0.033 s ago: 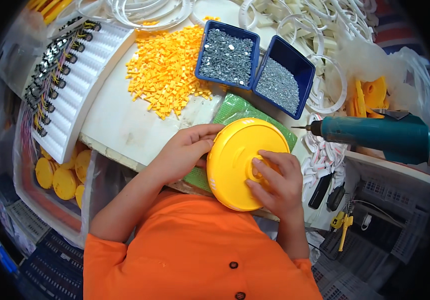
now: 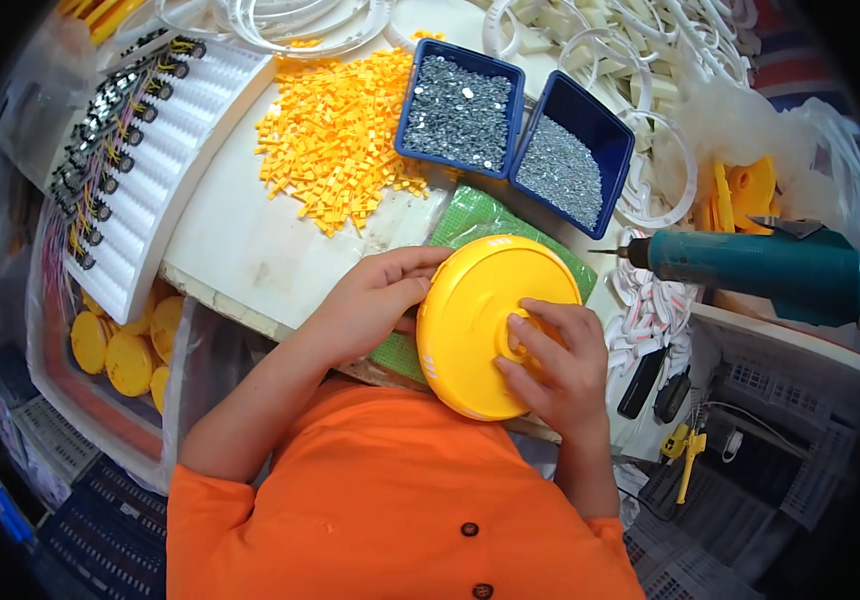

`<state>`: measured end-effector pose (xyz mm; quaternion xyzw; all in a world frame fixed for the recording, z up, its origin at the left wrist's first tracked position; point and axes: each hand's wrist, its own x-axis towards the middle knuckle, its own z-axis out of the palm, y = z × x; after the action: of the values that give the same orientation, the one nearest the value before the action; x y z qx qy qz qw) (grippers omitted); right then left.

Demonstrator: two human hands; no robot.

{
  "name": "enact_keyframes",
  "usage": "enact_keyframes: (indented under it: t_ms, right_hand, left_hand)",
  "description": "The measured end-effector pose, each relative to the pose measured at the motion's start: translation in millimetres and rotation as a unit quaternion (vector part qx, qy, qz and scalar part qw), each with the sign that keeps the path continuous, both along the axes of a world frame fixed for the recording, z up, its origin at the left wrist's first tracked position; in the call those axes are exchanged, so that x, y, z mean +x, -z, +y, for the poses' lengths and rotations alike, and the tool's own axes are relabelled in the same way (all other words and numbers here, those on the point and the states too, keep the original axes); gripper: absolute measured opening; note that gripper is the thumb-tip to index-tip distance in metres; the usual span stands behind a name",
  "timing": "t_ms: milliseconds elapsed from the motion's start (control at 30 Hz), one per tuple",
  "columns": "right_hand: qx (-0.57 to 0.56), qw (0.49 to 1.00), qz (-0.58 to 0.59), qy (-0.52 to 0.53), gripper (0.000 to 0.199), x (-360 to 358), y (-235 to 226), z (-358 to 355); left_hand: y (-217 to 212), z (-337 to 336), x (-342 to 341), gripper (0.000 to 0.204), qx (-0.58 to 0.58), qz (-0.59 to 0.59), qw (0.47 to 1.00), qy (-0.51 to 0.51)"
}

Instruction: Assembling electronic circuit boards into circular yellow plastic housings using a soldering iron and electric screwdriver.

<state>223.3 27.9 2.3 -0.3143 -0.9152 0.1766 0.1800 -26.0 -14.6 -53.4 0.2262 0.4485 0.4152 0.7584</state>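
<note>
A round yellow plastic housing (image 2: 465,350), domed and with a raised knob at its middle, is tilted up at the table's front edge close to my body. My left hand (image 2: 375,305) grips its left rim, the fingers partly hidden behind it. My right hand (image 2: 570,375) is curled over its face, with thumb and fingers around the central knob. Under and behind the housing lies a green cloth-like mat (image 2: 490,217) that looks wrapped in clear plastic.
Blue bins of screws (image 2: 457,110) and finer metal parts (image 2: 562,170) stand behind, beside loose yellow pieces (image 2: 335,140). A teal electric screwdriver (image 2: 740,265) points in from the right. Left are a white foam tray (image 2: 175,150) of wired parts and a box of yellow discs (image 2: 130,365).
</note>
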Motion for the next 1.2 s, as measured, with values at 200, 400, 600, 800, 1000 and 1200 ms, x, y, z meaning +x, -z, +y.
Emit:
enact_keyframes:
  t_ms: [200, 400, 600, 800, 1000, 1200]
  right_hand:
    - [0.002, 1.000, -0.019, -0.010, 0.047, -1, 1, 0]
    - [-0.012, 0.999, -0.030, -0.012, 0.045, -1, 6, 3]
    - [0.019, 1.000, 0.014, 0.006, 0.042, 3, 27, -3]
    - [0.135, 0.972, 0.162, 0.100, 0.052, 21, 51, -14]
    - [-0.304, 0.842, 0.357, 0.267, 0.078, 43, 50, -17]
    - [-0.265, 0.889, 0.347, 0.137, 0.077, 58, -7, -8]
  left_hand:
    - [-1, 1, -1, 0.041, -0.016, 0.001, 1.000, 0.006]
    - [3, 2, -2, 0.041, -0.012, 0.004, 1.000, 0.010]
    - [12, -3, 18, 0.040, 0.057, 0.031, 0.995, -0.074]
    - [-10, -20, 32, 0.046, 0.230, 0.259, 0.937, -0.043]
    - [-21, -33, 26, 0.054, 0.350, 0.322, 0.880, -0.003]
    - [-72, 5, -5, 0.078, 0.510, 0.363, 0.775, 0.093]
